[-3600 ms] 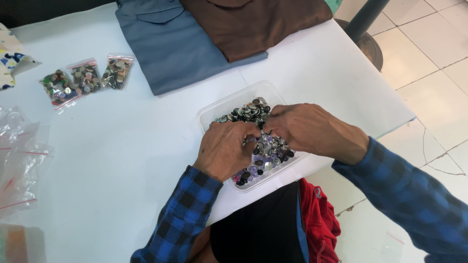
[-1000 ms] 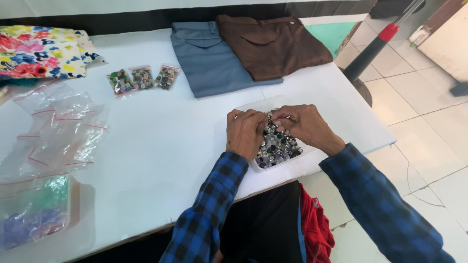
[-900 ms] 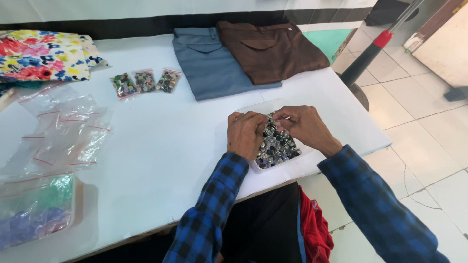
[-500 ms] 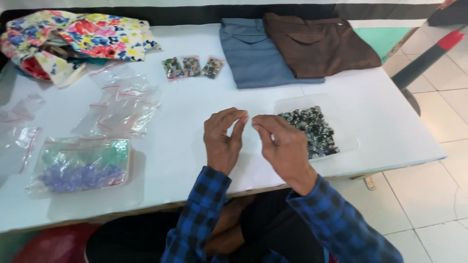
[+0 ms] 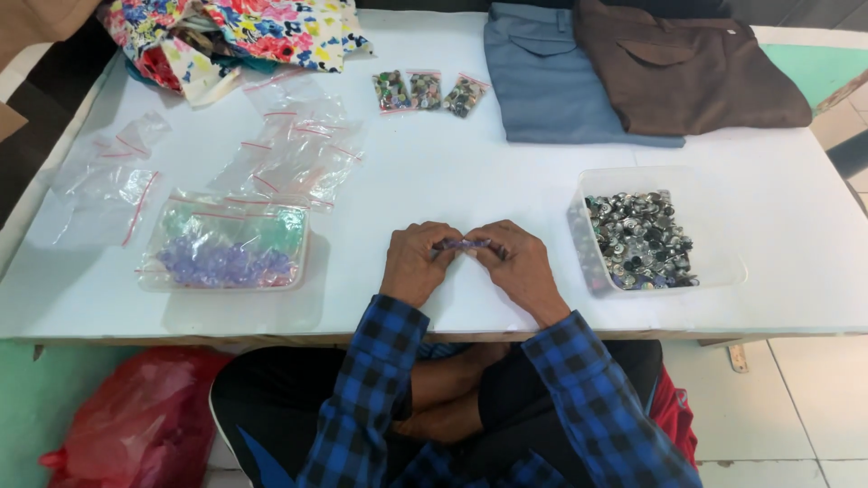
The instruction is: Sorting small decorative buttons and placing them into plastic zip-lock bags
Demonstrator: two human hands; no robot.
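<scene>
We sit at the white table [image 5: 452, 181], where a blue folded garment [image 5: 551, 81] and a brown one [image 5: 687, 63] lie at the far edge, with floral cloth [image 5: 253, 27] to the far left. A clear tub of dark buttons [image 5: 642, 239] stands to our right, still well filled. A tray of purple and green pieces [image 5: 226, 253] sits to our left, near several empty zip bags [image 5: 289, 154]. 3 small filled bags [image 5: 429, 92] lie beyond, so we judge little is packed yet. Our left hand [image 5: 416, 264] and right hand [image 5: 517, 267] meet, fingers pinched on a small purple item [image 5: 463, 245].
</scene>
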